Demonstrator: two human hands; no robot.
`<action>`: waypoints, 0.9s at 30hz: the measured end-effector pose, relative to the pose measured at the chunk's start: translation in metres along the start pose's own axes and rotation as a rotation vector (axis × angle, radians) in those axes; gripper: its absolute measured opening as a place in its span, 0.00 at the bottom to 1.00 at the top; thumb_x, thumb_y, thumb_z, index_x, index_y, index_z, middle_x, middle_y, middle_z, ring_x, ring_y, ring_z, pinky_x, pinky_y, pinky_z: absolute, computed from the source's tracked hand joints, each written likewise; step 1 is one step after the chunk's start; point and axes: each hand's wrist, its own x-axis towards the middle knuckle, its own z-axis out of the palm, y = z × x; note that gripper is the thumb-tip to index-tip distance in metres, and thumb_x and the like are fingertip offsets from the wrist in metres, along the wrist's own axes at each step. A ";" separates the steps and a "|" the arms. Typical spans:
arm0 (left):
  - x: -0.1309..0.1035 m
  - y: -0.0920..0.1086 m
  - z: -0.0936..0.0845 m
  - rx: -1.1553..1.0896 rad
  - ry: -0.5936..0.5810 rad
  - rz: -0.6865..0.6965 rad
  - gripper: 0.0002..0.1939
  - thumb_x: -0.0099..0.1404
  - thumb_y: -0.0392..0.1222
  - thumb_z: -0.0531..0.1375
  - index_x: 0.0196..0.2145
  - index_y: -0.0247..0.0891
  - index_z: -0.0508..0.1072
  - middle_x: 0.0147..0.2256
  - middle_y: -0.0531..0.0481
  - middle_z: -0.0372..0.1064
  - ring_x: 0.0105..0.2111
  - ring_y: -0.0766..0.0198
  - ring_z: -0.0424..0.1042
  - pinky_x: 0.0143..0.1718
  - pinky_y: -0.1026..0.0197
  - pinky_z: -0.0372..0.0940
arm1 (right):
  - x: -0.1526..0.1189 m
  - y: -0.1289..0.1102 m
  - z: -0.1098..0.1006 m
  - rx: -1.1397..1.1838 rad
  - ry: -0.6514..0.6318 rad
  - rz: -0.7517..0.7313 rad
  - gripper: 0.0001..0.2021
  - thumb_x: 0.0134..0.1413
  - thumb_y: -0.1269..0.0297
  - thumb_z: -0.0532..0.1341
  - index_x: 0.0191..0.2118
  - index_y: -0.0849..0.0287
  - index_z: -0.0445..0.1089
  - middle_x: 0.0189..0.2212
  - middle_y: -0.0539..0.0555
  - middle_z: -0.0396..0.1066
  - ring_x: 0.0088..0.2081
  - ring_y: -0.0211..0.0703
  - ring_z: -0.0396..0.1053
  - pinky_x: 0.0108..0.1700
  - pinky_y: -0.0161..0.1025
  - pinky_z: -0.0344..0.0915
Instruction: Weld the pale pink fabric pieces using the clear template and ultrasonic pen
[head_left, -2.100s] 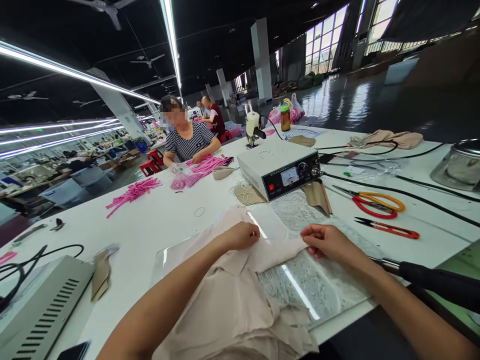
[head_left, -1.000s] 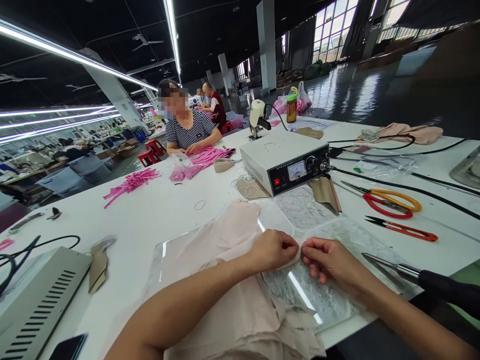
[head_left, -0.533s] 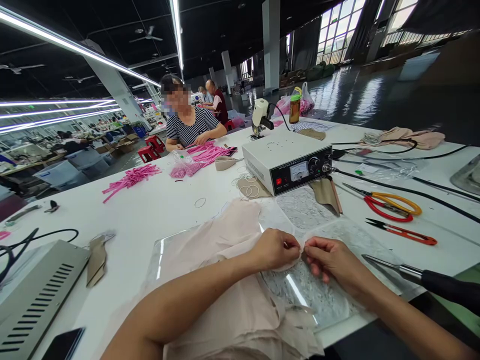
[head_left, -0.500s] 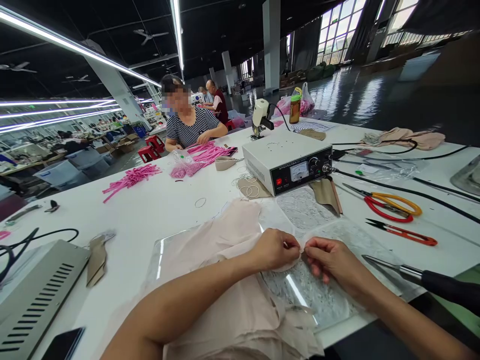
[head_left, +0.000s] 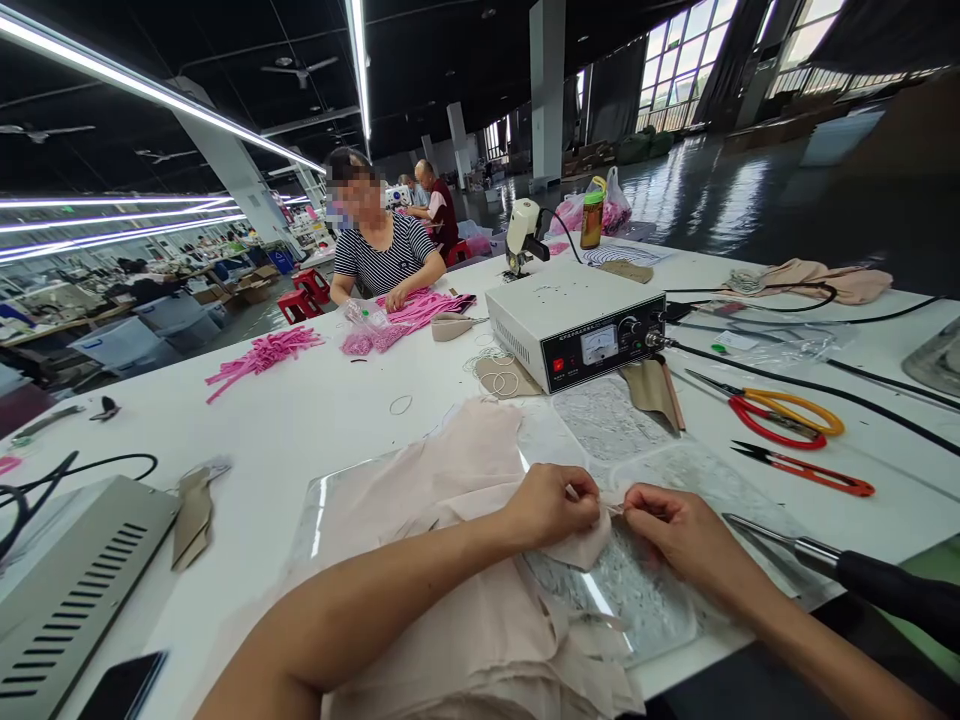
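Pale pink fabric (head_left: 465, 460) lies in thin layers over a clear sheet (head_left: 322, 520) on the white table and hangs toward me at the front. My left hand (head_left: 559, 505) pinches an edge of this fabric between thumb and fingers. Just to its right, my right hand (head_left: 667, 525) is closed in a pinch on a thin strand or strip at the same edge. A short stretch of it shows between the two hands. Below my left hand a rounded flap of the fabric hangs loose over the sheet.
A control box with a meter (head_left: 577, 330) stands ahead. To the right lie scissors (head_left: 795, 415), orange thread snips (head_left: 810, 470) and a black-handled pointed tool (head_left: 832, 555). A grey vented box (head_left: 82, 600) sits left. Across the table a person (head_left: 390, 250) handles pink strips (head_left: 420, 308).
My right hand has moved slightly right, away from my left hand, opening a gap with a strand across it. The fabric flap under my left hand has come further into view.
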 end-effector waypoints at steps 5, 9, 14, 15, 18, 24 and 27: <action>-0.003 0.004 0.000 0.035 0.010 0.088 0.10 0.52 0.35 0.54 0.29 0.34 0.74 0.24 0.53 0.70 0.26 0.69 0.69 0.30 0.69 0.62 | -0.004 -0.005 -0.001 0.001 -0.054 0.011 0.11 0.46 0.55 0.57 0.23 0.55 0.62 0.12 0.45 0.61 0.15 0.35 0.59 0.14 0.31 0.50; -0.003 0.005 -0.001 0.048 -0.008 0.092 0.10 0.53 0.34 0.54 0.30 0.34 0.74 0.26 0.52 0.72 0.27 0.68 0.69 0.32 0.68 0.63 | -0.005 -0.010 -0.001 0.029 -0.025 -0.006 0.13 0.48 0.52 0.57 0.24 0.56 0.65 0.12 0.45 0.60 0.14 0.34 0.55 0.16 0.32 0.50; -0.002 0.006 -0.003 0.000 -0.047 0.024 0.10 0.56 0.42 0.58 0.33 0.33 0.75 0.27 0.51 0.72 0.27 0.68 0.70 0.30 0.68 0.64 | -0.006 -0.014 0.001 -0.002 0.022 -0.093 0.14 0.46 0.52 0.58 0.21 0.56 0.65 0.13 0.45 0.59 0.16 0.33 0.54 0.19 0.33 0.51; -0.001 0.006 -0.003 -0.033 -0.064 0.012 0.12 0.57 0.45 0.58 0.33 0.33 0.74 0.27 0.51 0.71 0.26 0.68 0.69 0.29 0.68 0.64 | -0.007 -0.014 0.001 -0.002 0.023 -0.111 0.14 0.46 0.52 0.58 0.21 0.56 0.65 0.13 0.45 0.58 0.17 0.34 0.54 0.20 0.33 0.51; 0.001 0.007 -0.004 -0.121 -0.121 -0.022 0.14 0.59 0.47 0.57 0.33 0.32 0.74 0.26 0.51 0.69 0.22 0.69 0.68 0.25 0.67 0.63 | -0.008 -0.013 0.002 -0.028 0.025 -0.142 0.14 0.47 0.52 0.57 0.21 0.56 0.67 0.14 0.46 0.58 0.19 0.36 0.56 0.22 0.34 0.52; -0.003 0.011 -0.001 0.062 -0.047 0.118 0.08 0.59 0.39 0.56 0.27 0.33 0.73 0.22 0.53 0.67 0.24 0.70 0.66 0.29 0.68 0.61 | -0.009 -0.007 0.008 -0.228 0.185 -0.298 0.11 0.45 0.61 0.55 0.17 0.56 0.58 0.16 0.47 0.56 0.22 0.36 0.54 0.25 0.34 0.51; -0.006 0.012 0.001 0.178 -0.003 0.202 0.07 0.57 0.34 0.55 0.25 0.34 0.72 0.22 0.53 0.68 0.25 0.70 0.65 0.30 0.68 0.59 | -0.008 -0.003 0.009 -0.344 0.237 -0.347 0.10 0.42 0.65 0.54 0.16 0.56 0.53 0.15 0.47 0.55 0.21 0.36 0.53 0.25 0.35 0.50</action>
